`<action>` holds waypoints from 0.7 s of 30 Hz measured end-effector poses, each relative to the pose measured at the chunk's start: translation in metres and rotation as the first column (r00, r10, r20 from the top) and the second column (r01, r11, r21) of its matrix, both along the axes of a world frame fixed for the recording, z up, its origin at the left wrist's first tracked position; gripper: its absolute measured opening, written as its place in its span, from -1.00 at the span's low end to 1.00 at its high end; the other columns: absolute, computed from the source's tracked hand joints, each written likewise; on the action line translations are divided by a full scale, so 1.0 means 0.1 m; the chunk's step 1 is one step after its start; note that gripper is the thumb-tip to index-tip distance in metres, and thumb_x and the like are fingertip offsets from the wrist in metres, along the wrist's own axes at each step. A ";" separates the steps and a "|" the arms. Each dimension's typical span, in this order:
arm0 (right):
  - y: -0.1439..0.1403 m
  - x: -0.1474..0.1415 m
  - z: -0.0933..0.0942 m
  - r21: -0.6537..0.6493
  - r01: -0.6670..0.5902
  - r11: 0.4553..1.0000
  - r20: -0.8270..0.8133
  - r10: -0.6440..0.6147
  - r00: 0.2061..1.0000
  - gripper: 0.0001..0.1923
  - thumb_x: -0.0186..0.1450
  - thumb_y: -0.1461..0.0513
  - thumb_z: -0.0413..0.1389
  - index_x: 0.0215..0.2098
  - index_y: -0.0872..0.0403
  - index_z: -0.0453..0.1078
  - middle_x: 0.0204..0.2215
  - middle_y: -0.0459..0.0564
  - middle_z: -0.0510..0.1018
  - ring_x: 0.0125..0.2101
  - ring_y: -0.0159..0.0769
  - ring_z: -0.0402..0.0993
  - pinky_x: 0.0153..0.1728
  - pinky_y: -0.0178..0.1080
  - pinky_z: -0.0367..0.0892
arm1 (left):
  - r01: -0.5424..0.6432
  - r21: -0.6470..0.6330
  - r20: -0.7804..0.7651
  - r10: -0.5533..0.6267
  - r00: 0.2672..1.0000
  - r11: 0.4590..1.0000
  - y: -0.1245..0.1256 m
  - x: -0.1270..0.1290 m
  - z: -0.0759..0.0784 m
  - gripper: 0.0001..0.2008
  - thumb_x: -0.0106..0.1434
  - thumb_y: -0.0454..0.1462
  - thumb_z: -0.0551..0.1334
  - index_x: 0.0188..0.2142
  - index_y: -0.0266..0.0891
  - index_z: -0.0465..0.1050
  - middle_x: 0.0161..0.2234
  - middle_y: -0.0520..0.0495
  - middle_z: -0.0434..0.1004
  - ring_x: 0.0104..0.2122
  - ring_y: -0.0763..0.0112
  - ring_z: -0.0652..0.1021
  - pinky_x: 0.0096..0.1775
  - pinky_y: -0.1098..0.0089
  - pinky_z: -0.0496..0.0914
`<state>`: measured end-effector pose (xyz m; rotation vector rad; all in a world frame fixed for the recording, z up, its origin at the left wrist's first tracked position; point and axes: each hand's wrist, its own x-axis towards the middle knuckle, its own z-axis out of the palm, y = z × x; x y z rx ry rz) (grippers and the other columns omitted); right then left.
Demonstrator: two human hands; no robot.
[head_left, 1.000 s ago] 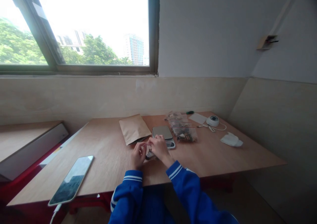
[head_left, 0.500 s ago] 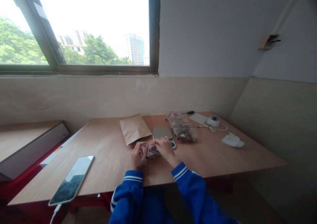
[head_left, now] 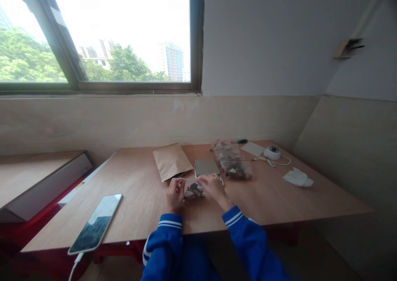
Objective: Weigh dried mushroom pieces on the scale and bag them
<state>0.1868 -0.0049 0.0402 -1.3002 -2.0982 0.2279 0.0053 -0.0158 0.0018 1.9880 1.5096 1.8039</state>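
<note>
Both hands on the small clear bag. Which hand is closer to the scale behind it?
Right. The right hand holds the small clear bag directly in front of the scale; the left hand sits further left, nearer the brown envelope.

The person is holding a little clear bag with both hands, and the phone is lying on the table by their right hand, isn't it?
Not quite. In the head view the phone lies on the table off to the left hand's side, not the right hand's. Both hands do hold the little clear bag.
</note>
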 end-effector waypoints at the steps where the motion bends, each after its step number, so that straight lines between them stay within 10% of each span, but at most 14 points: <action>1: 0.00 0.04 -0.04 -0.011 -0.004 1.000 -0.015 0.004 1.000 -0.79 0.34 0.22 0.00 -0.27 -0.03 0.50 -0.32 -0.10 0.63 -0.32 -0.31 0.49 -0.19 -0.26 0.09 | -0.001 -0.005 -0.004 0.001 1.000 1.000 0.00 0.00 0.00 -0.85 0.28 -0.22 0.09 -0.31 -0.22 0.37 -0.40 0.01 0.42 -0.54 0.55 0.38 -0.47 0.49 0.31; 12: -0.03 0.58 -0.01 -0.231 -0.140 0.963 -0.377 0.044 0.925 -0.68 0.25 0.14 0.00 -0.11 0.04 0.48 -0.22 0.00 0.61 -0.32 -0.25 0.54 -0.27 -0.23 0.39 | 0.048 -0.049 0.014 -0.047 0.999 0.998 0.00 -0.02 0.01 -0.82 0.31 -0.23 0.02 -0.36 -0.22 0.32 -0.45 0.01 0.36 -0.54 0.51 0.38 -0.48 0.48 0.27; 21: 0.32 1.95 0.15 0.004 0.399 0.917 -0.120 -0.396 0.911 -0.66 0.14 0.11 0.14 -0.16 0.09 0.42 -0.26 0.12 0.57 -0.20 -0.07 0.48 -0.18 -0.08 0.37 | 0.043 -0.122 0.063 -0.035 0.997 0.992 0.04 -0.03 -0.03 -0.83 0.27 -0.22 0.03 -0.39 -0.22 0.31 -0.51 0.04 0.37 -0.58 0.51 0.37 -0.51 0.49 0.25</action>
